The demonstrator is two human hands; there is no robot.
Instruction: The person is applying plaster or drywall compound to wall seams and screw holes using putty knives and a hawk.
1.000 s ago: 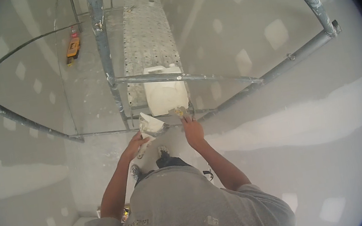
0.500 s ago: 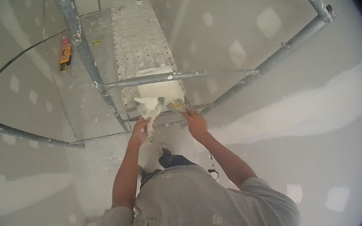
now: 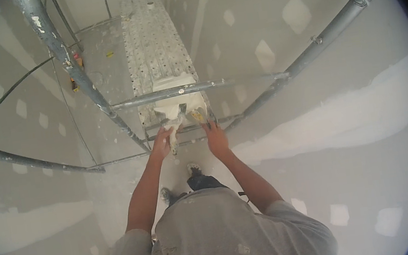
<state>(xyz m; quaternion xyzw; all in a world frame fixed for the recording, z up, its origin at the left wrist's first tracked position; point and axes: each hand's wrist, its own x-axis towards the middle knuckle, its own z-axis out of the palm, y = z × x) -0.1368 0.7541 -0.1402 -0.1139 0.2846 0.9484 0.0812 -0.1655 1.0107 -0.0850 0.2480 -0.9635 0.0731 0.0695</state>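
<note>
My left hand (image 3: 163,143) is closed on a paint-spattered putty knife with white compound (image 3: 172,122), its handle pointing down. My right hand (image 3: 216,137) grips a second metal scraper (image 3: 197,116) with a yellow patch, its fingers partly hidden. Both blades are close together in front of a white plastic jug (image 3: 172,81). The jug lies on a perforated, white-spattered scaffold plank (image 3: 153,40), partly behind a grey crossbar (image 3: 152,98).
Grey scaffold tubes (image 3: 61,54) frame the view left, right and ahead. Drywall walls with white patches (image 3: 295,15) rise on both sides. An orange tool (image 3: 79,61) is partly hidden behind the left post. My feet (image 3: 194,169) show below on the pale floor.
The left putty knife has risen from lower left toward the jug, beside the right blade. Both hands have moved slightly forward. The scaffold posts have shifted left in view, partly hiding the orange tool.
</note>
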